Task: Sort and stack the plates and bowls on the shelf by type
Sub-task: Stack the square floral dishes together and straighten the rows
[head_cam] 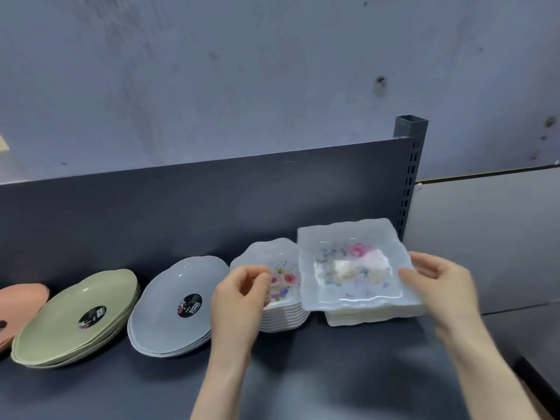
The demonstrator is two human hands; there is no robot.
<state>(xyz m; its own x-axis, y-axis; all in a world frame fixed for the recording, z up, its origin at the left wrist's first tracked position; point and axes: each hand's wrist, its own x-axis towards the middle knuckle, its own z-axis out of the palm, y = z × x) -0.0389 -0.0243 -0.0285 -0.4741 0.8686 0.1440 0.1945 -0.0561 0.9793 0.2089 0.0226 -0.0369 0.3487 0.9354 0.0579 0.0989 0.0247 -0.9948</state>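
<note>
The right hand (pixel 436 286) pinches the plate (pixel 348 268) by its right rim, thumb on top, askew over the square stack (pixel 372 316) near the shelf's (pixel 333 374) right end. Best to square its corners to the stack, then lower it flat. The left hand (pixel 239 295) is curled before the round stack (pixel 281 319); I cannot tell whether it holds anything

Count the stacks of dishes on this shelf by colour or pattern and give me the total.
Orange stack: 1, partly out of frame
Green stack: 1
Grey stack: 1
Floral scalloped stack: 1
Floral square stack: 1, top plate gripped by the right hand
Total: 5 stacks
</note>
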